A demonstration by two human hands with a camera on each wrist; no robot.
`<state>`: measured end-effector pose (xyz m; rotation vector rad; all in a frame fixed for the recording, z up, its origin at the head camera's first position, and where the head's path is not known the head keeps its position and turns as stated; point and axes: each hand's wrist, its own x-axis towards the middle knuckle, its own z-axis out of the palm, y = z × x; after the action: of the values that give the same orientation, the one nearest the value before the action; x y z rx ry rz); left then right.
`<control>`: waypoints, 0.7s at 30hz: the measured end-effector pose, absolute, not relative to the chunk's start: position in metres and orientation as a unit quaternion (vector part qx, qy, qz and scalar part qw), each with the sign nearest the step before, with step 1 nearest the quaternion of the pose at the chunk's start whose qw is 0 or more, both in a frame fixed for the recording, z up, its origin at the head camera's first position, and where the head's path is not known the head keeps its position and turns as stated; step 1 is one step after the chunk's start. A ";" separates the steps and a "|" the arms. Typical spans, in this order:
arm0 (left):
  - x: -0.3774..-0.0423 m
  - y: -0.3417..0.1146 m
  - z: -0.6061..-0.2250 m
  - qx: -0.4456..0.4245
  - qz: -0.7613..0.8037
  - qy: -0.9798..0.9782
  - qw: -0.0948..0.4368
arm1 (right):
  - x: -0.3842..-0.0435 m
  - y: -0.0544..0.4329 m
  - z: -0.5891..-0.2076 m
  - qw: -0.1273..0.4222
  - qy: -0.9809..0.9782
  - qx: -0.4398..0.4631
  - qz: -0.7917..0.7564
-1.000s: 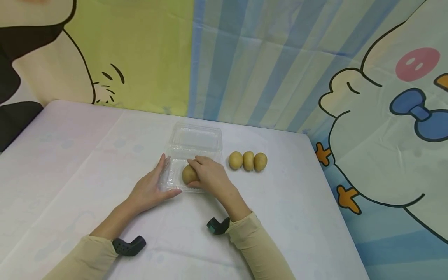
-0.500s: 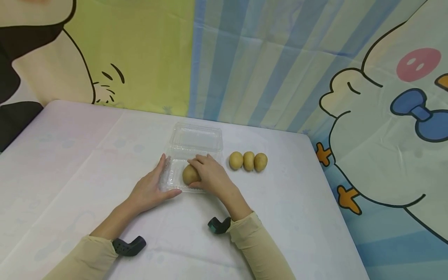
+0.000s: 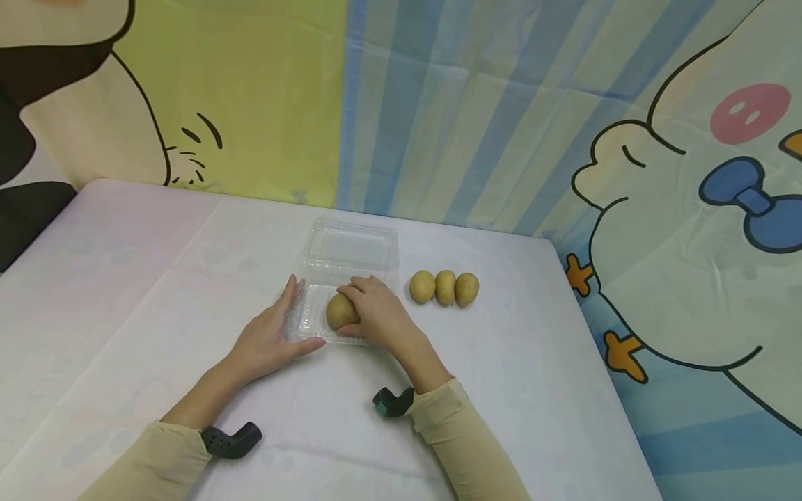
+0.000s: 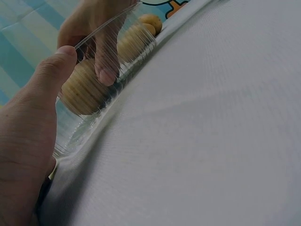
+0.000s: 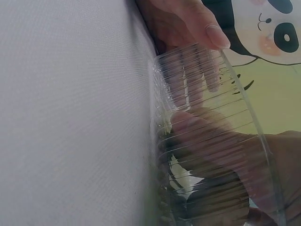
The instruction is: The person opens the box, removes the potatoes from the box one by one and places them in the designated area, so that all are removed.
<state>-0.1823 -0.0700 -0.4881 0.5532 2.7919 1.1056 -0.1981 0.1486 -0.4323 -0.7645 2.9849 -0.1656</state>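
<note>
A clear plastic clamshell box (image 3: 313, 330) lies on the table with its lid folded back. My right hand (image 3: 381, 316) reaches over its base and grips a potato (image 3: 339, 313) inside, its thumb on the near side. My left hand (image 3: 266, 341) is spread round the near left corner, fingers straight along the side and thumb tip (image 4: 67, 51) at the front rim. The potato shows through the ribbed wall in the left wrist view. In the right wrist view, a dark rounded shape (image 5: 218, 200) sits behind the wall under my right hand; the palm hides that part from above.
Three potatoes (image 3: 445, 287) stand in a row on the white-covered table (image 3: 532, 390), right of the box. The raised lid (image 3: 353, 247) lies toward the back edge. A printed cartoon cloth (image 3: 438, 104) hangs behind the table.
Almost nothing has moved. My right hand has shifted very slightly on the potato within the box, and my left hand stays at the corner.
</note>
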 end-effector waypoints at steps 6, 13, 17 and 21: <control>-0.183 -0.070 -0.490 0.183 0.361 0.914 0.040 | -0.199 0.150 -0.434 0.042 0.968 -0.236 -0.069; -0.183 -0.070 -0.487 0.187 0.356 0.915 0.035 | -0.198 0.151 -0.431 0.047 0.970 -0.221 -0.091; -0.183 -0.070 -0.487 0.186 0.354 0.916 0.036 | -0.198 0.151 -0.430 0.044 0.970 -0.219 -0.101; -0.183 -0.069 -0.488 0.182 0.358 0.915 0.041 | -0.198 0.152 -0.430 0.044 0.968 -0.223 -0.107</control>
<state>-0.1827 -0.0693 -0.4883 0.5570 2.8010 1.0971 -0.1979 0.1522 -0.4302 -0.6805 2.9591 -0.3267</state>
